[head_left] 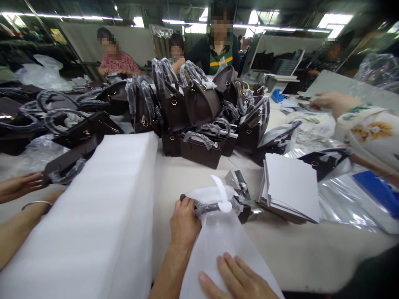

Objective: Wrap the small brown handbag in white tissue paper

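Now | left hand (185, 220) grips bag (207, 209), right hand (238, 276) lies open on sheet (218, 236), tabletop's (299, 259) near edge | likely light, slippery: hold ends

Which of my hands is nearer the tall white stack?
Left. Your left hand is right of the tall white stack; your right hand is farther right, on the white sheet.

Right hand (238, 278) cropped below, white stack (79, 232) likewise; bag (245, 214) partly hidden by sheet (222, 241)
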Demonstrator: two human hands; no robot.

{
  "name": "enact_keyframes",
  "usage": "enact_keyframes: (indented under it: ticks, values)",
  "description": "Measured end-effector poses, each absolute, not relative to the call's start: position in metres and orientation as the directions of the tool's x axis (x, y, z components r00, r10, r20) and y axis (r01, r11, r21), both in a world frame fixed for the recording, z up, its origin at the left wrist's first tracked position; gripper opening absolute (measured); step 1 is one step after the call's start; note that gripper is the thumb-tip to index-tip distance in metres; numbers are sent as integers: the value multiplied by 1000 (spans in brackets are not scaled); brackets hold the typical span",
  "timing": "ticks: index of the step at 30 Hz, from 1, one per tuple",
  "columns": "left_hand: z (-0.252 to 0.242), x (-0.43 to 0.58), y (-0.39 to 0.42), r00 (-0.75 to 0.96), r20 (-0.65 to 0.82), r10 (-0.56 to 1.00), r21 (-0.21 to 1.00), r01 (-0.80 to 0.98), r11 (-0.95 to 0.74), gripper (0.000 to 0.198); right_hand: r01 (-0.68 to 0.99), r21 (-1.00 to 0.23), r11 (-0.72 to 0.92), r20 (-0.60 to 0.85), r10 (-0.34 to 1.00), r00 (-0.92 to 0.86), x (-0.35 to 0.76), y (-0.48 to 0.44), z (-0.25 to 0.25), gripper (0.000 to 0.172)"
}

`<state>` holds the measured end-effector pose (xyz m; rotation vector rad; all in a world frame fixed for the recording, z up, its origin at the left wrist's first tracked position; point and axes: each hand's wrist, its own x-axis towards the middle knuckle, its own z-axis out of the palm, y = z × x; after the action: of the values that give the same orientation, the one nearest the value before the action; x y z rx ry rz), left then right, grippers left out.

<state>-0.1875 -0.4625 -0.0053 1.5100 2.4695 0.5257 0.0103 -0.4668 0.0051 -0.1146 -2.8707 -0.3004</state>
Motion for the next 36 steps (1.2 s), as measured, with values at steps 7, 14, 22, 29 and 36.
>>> enact_keyframes:
  ticks: [7, 14, 22, 29, 36]
  values:
    - [-10, -189, -458, -443, 27, 896, 381, 833, 401, 30, 136, 47, 990, 159, 127, -979, 1, -461, -37, 48]
    - [-16, -197, -456, -391, 28, 920, 377, 857, 353, 25, 288, -246, 925, 156, 331, -930, -2, -449, -29, 53]
    - [-18, -194, -456, -372, 22, 928, 360, 869, 340, 36, 734, -500, 460, 360, 881, -308, 6, -410, -2, 28]
    - [-43, -204, -465, -370, 96, 924, 397, 866, 305, 35, 589, -778, 219, -29, 924, -381, -1, -429, 8, 35]
    - [-33, -196, -457, -376, 103, 921, 378, 871, 313, 29, 716, -647, 262, -3, 938, -347, 15, -433, -64, 30]
